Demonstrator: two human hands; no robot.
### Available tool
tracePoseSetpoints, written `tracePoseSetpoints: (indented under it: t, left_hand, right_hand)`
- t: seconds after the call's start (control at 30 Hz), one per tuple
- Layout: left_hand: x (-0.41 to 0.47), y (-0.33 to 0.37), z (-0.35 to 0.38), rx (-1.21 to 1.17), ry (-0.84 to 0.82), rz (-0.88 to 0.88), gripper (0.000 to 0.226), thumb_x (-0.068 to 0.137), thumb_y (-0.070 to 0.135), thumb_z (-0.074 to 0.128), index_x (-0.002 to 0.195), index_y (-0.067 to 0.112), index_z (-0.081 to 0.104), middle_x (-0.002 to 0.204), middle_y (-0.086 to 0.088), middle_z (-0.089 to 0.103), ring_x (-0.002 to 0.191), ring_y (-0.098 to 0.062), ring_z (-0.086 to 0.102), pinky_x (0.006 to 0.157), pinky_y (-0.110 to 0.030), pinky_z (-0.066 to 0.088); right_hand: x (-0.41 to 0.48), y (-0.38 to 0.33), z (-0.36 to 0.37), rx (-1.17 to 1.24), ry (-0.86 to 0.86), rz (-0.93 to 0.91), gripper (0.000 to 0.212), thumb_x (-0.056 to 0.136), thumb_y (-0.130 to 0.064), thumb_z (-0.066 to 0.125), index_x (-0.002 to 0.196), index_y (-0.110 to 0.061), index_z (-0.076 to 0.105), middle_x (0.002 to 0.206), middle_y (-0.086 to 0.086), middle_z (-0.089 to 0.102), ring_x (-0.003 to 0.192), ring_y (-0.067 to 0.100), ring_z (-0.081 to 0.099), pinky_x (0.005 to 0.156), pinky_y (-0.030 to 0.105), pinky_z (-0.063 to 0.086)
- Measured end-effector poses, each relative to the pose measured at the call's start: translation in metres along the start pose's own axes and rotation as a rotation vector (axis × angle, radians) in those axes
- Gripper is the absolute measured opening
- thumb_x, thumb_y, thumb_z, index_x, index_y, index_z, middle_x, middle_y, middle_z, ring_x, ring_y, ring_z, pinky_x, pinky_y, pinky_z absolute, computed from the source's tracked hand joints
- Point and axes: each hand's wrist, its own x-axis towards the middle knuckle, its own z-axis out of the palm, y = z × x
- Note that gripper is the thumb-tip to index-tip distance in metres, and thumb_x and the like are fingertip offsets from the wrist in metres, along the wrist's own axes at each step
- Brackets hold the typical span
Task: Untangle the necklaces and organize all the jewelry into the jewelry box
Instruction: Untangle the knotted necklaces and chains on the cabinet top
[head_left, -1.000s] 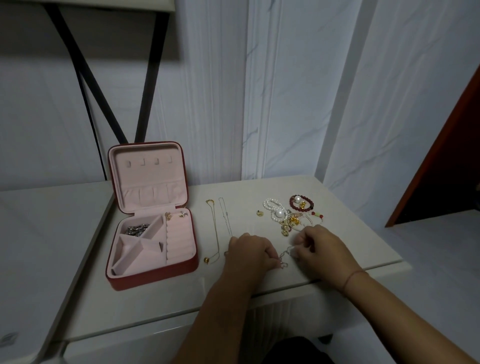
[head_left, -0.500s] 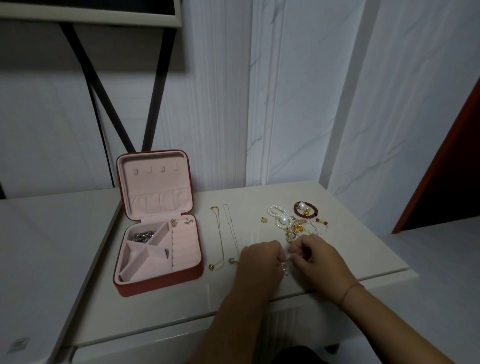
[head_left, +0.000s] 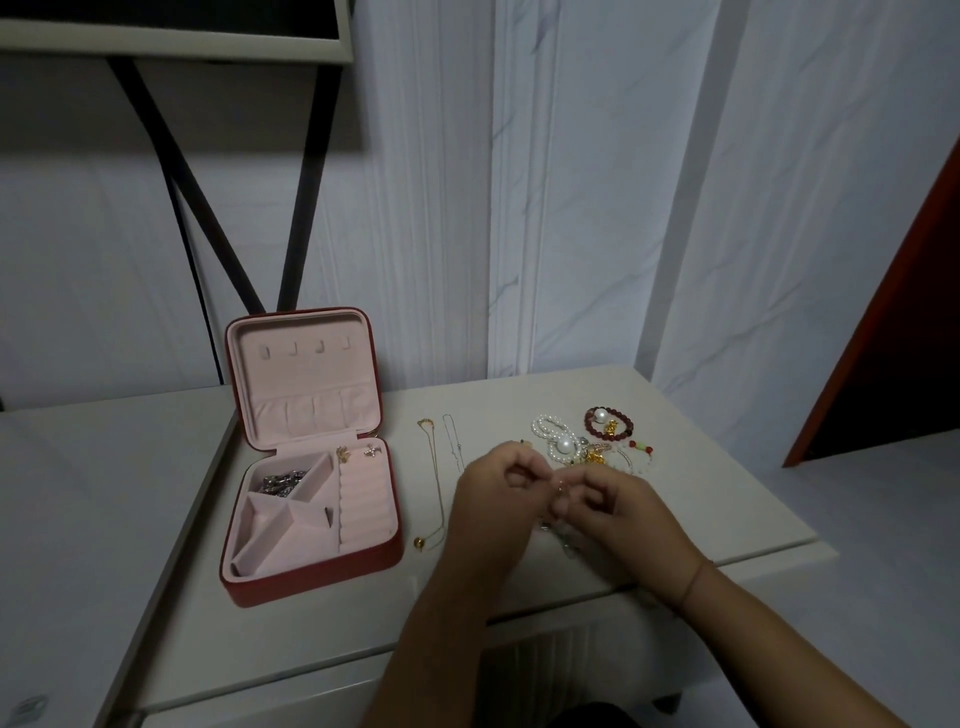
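Note:
A red jewelry box (head_left: 311, 574) with pink lining stands open on the left of the white table (head_left: 322, 639). A silver chain (head_left: 280, 482) lies in its back compartment and two small earrings (head_left: 357, 452) sit on its ring rolls. My left hand (head_left: 493, 499) and my right hand (head_left: 618, 512) are raised just above the table, fingertips together, pinching a thin silver necklace (head_left: 563, 535) that hangs down between them. A gold necklace (head_left: 434, 483) and a thin silver necklace (head_left: 453, 441) lie straight beside the box.
Behind my hands lies a pile of jewelry: a white pearl bracelet (head_left: 553, 439), a dark red bead bracelet (head_left: 608, 421), gold charms (head_left: 595, 456) and a bead string (head_left: 641, 448). The table's front edge runs just under my wrists. A wall stands behind.
Both hands have lifted off the table and come together, raising the thin necklace with them. The camera has tilted, so the scene sits lower in the frame.

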Motion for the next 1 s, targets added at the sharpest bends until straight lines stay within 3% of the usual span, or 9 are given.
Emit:
tracePoseSetpoints:
  t: [0.07,0.2,0.3,0.4,0.47,0.73,0.9,1.0]
  left_hand:
    - [0.002,0.003,-0.010,-0.099,0.029,-0.031,0.017,0.080,-0.006,0.065,0.075,0.009,0.062,0.068,-0.002,0.069,0.063,-0.005,0.063,0.061,-0.016,0.049]
    - [0.003,0.005,-0.021,-0.303,0.059,-0.132,0.018,0.086,-0.004,0.061,0.075,0.010,0.055,0.077,-0.004,0.070,0.068,-0.006,0.065,0.064,-0.017,0.049]
    - [0.004,0.004,-0.025,-0.426,0.052,-0.191,0.019,0.092,-0.002,0.054,0.079,0.011,0.048,0.084,-0.015,0.068,0.075,-0.012,0.068,0.069,-0.021,0.054]
    - [0.004,0.005,-0.025,-0.553,0.054,-0.228,0.020,0.094,-0.003,0.048,0.079,0.011,0.045,0.076,-0.009,0.069,0.078,-0.015,0.071,0.071,-0.021,0.055]
    - [0.005,0.005,-0.025,-0.574,0.072,-0.260,0.020,0.095,-0.002,0.047,0.080,0.011,0.047,0.069,-0.003,0.068,0.072,-0.012,0.068,0.070,-0.020,0.055]
    - [0.002,-0.005,-0.034,-0.161,0.029,-0.272,0.016,0.091,-0.007,0.049,0.086,0.006,0.058,0.066,-0.008,0.059,0.050,-0.003,0.054,0.050,-0.013,0.043]
    - [-0.002,-0.006,-0.035,-0.147,-0.010,-0.300,0.022,0.091,-0.004,0.051,0.091,0.012,0.065,0.082,-0.009,0.070,0.065,-0.011,0.063,0.058,-0.016,0.051]
    - [-0.004,-0.008,-0.037,-0.113,0.002,-0.303,0.019,0.086,-0.003,0.061,0.097,0.012,0.067,0.081,-0.008,0.071,0.068,-0.011,0.066,0.057,-0.014,0.049]
  right_hand:
    - [0.004,-0.002,-0.005,0.042,0.010,0.024,0.014,0.087,-0.002,0.064,0.088,-0.014,0.071,0.071,0.006,0.072,0.072,0.018,0.068,0.076,0.031,0.053]
    - [0.014,-0.016,-0.016,0.115,-0.045,0.069,0.013,0.089,-0.008,0.063,0.076,-0.011,0.068,0.061,0.004,0.067,0.060,0.011,0.061,0.068,0.019,0.047]
    - [0.022,-0.027,-0.022,0.200,-0.123,0.112,0.026,0.088,-0.023,0.062,0.067,-0.008,0.060,0.063,0.008,0.063,0.064,0.015,0.059,0.072,0.023,0.048]
    - [0.032,-0.031,-0.028,0.390,-0.119,0.195,0.031,0.080,-0.034,0.059,0.062,-0.011,0.048,0.064,0.011,0.057,0.067,0.022,0.059,0.075,0.032,0.046]
    - [0.040,-0.032,-0.032,0.519,-0.090,0.254,0.030,0.078,-0.033,0.058,0.062,-0.012,0.043,0.064,0.010,0.054,0.065,0.021,0.060,0.073,0.031,0.049]
    - [0.063,-0.021,-0.051,0.791,-0.004,0.321,0.015,0.081,-0.025,0.056,0.075,-0.011,0.054,0.063,0.003,0.055,0.065,0.017,0.060,0.062,0.024,0.056]
    - [0.078,-0.015,-0.065,0.842,0.010,0.318,0.008,0.080,-0.017,0.057,0.085,-0.011,0.060,0.071,0.000,0.060,0.069,0.012,0.066,0.069,0.025,0.057]
    - [0.088,-0.014,-0.075,0.866,0.046,0.325,0.006,0.085,-0.015,0.055,0.086,-0.014,0.060,0.072,-0.002,0.062,0.073,0.012,0.068,0.075,0.026,0.056]
